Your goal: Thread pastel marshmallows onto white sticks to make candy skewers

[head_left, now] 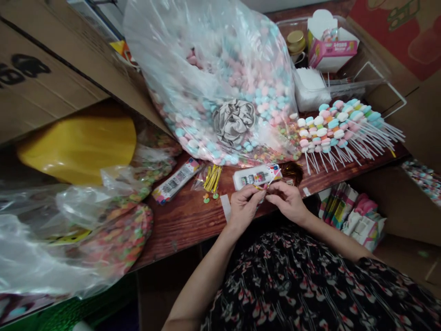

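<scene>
My left hand and my right hand meet at the table's front edge, fingertips pinched close together. A thin gold twist tie sticks out at the left fingertips. Between the two hands shows a small pinkish bit with a pale stick-like piece, partly hidden by the fingers; what the right fingers pinch is not clear. Just behind them lies a flat white printed packet. Left of my hands are a bundle of gold twist ties and a few small green and orange candies.
Behind stands a big clear bag of pastel candies with a crumpled grey cloth-like piece. Candy skewers pile up at right, near a clear bin. Another printed packet, a gummy-candy bag and cardboard box are left.
</scene>
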The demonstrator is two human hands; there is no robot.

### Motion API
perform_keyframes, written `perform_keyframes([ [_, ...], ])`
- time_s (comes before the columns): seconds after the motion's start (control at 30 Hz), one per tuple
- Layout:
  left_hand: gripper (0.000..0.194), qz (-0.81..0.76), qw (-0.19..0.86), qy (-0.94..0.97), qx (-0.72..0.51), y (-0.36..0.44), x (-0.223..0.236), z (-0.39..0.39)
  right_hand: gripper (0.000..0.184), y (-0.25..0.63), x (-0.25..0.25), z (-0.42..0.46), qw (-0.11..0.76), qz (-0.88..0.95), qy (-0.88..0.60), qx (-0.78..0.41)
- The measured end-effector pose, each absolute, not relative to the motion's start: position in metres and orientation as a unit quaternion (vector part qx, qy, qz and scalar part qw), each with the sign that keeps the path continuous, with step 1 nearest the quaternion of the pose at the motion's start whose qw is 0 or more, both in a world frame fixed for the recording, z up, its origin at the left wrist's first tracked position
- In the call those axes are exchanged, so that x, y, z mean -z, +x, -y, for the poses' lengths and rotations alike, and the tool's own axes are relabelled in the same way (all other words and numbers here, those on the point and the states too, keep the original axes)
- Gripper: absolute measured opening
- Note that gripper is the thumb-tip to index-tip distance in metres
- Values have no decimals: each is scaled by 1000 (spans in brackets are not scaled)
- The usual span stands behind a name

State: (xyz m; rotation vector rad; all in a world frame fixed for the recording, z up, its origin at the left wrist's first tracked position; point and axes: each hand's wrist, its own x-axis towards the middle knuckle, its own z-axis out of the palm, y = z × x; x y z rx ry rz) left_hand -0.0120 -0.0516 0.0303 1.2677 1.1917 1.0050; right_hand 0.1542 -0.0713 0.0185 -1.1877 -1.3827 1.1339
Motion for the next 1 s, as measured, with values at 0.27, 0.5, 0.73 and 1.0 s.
perform_keyframes([
  [0.27,18,-483,582,530,-383,-9,-40,49,23,169,-15,46,364,475,-367,-712],
  [0.5,15,-446,724,455,-264,-19,-52,47,22,186,-33,36,346,874,-213,-266],
  [0.73,14,-349,858,375,-48,-28,-53,41,23,187,-52,39,325,945,-2,-42],
  [1.0,28,-337,844,416,18,-32,-47,38,8,173,-63,47,343,938,-25,-46],
])
